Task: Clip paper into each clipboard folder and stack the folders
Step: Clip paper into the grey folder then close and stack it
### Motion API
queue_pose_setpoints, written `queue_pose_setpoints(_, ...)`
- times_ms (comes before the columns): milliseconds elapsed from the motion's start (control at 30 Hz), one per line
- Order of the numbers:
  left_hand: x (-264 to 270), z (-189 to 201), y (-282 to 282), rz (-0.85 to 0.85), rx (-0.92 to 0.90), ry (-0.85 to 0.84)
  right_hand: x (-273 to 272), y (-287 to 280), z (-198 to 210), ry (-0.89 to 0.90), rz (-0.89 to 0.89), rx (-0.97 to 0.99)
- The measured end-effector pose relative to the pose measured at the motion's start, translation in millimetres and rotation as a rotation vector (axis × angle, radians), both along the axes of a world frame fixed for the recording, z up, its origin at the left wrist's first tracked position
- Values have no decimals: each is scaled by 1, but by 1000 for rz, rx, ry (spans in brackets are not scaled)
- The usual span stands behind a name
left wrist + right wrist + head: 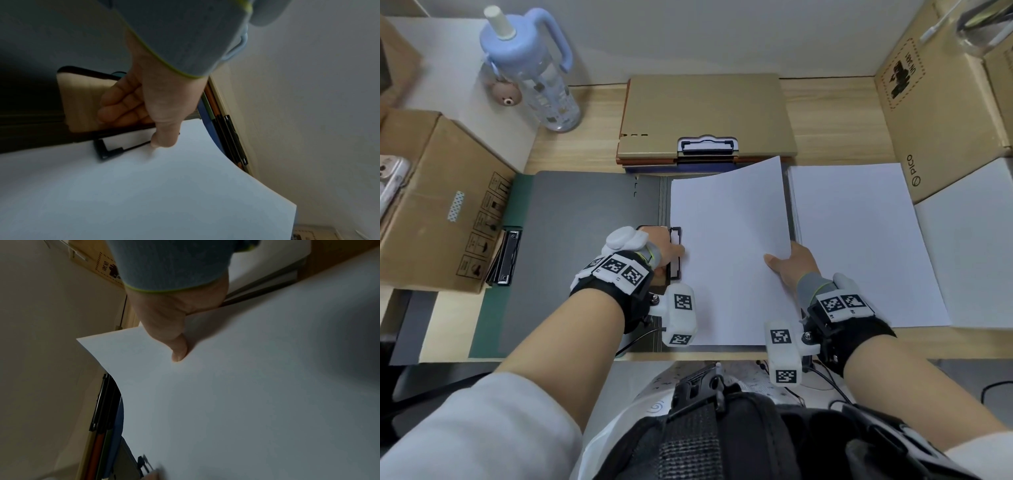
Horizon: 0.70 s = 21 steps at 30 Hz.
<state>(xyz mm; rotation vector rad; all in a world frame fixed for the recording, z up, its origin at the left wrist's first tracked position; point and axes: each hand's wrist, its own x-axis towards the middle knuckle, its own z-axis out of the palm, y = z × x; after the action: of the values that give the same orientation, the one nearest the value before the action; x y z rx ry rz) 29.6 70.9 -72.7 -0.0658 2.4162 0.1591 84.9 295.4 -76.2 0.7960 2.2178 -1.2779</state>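
A grey clipboard folder (585,246) lies open on the desk. At the left edge of its right half sits a black clip (675,236). My left hand (671,255) grips this clip, fingers curled under its lever and thumb on top; in the left wrist view the left hand (148,126) holds the clip (107,151) at the sheet's edge. A white sheet of paper (729,246) lies over the right half, its far right corner curling up. My right hand (784,263) pinches its right edge, with the thumb (179,352) on top of the sheet (246,402).
Several closed folders are stacked at the back (705,120). A pile of white paper (859,240) lies to the right. A green folder (493,308) with its own clip shows under the grey one. Cardboard boxes (438,205) flank the desk, and a blue bottle (534,68) stands at the back left.
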Motion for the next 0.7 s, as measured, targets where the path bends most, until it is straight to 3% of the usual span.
queue_pose_setpoints(167,1,-2,3,-20,-27,41,-2,-1,0,-26,19,17)
queue_pose_setpoints(300,3,-8,-1,57,26,56,-6,2,4,-40,-28,-7)
queue_pose_setpoints(567,11,2,-7,167,121,15,-42,2,28,92,-164,-62)
queue_pose_setpoints(700,11,12,-24,376,340,64,-61,-18,41,122,-111,30)
